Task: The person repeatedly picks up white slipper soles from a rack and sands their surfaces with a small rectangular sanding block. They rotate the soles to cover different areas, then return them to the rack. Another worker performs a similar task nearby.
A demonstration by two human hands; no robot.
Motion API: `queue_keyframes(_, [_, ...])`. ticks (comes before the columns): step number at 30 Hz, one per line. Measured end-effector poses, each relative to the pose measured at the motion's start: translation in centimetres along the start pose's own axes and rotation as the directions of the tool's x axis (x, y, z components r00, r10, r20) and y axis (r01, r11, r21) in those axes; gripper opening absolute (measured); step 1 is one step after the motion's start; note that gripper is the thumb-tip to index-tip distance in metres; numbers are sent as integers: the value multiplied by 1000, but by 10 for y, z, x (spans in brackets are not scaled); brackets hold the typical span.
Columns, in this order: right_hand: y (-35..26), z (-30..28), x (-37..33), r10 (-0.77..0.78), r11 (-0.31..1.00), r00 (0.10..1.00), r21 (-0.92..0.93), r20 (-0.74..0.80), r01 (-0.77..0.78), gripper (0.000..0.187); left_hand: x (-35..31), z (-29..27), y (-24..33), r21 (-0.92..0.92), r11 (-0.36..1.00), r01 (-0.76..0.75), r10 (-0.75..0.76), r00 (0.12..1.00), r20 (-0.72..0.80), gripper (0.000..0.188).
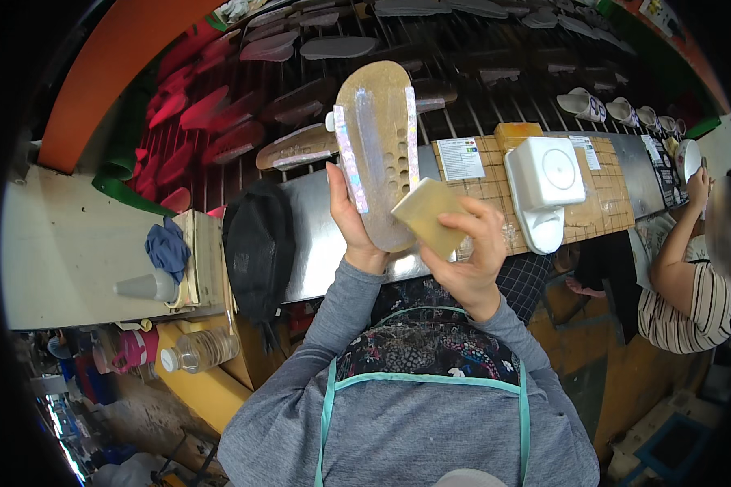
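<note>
My left hand (352, 219) grips a tan shoe sole (378, 146) by its lower left side and holds it upright above the metal bench edge. The sole has a whitish streak down its middle, several round hollows on the right, and shiny iridescent strips (351, 162) along both edges. Pinched in my right hand (477, 247) is a flat yellowish square pad (432, 213). One corner of it overlaps the sole's lower right part in view; whether they touch I cannot tell.
Behind the sole, a dark slatted rack (455, 65) carries several soles, some under red light. A white rounded device (548, 183) stands at right, with white cups (583, 104) beyond. At left are a black bag (258, 247) and a bottle (203, 350). Another person (682, 284) works far right.
</note>
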State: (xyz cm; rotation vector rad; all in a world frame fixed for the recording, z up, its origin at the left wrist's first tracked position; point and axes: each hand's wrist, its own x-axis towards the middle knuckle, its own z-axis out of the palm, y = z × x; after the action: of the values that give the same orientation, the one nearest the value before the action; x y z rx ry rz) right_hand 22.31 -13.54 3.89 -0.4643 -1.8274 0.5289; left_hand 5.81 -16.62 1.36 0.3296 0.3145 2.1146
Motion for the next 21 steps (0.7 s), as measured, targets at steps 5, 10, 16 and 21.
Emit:
queue_keyframes(5, [-8, -2, -11, 5, 998, 992, 67, 122, -13, 49, 6, 5, 13, -46, 997, -64, 65, 998, 16, 61])
queue_keyframes(10, [-4, 0, -7, 40, 992, 999, 120, -16, -38, 50, 4, 23, -4, 121, 992, -43, 63, 983, -170, 60])
queue_keyframes(16, [13, -22, -17, -28, 990, 990, 140, 142, 8, 38, 12, 14, -18, -106, 980, 166, -162, 986, 50, 59])
queue_keyframes(21, [45, -72, -50, 345, 938, 938, 27, -36, -344, 38, 31, -19, 13, -244, 889, 388, -392, 919, 32, 52])
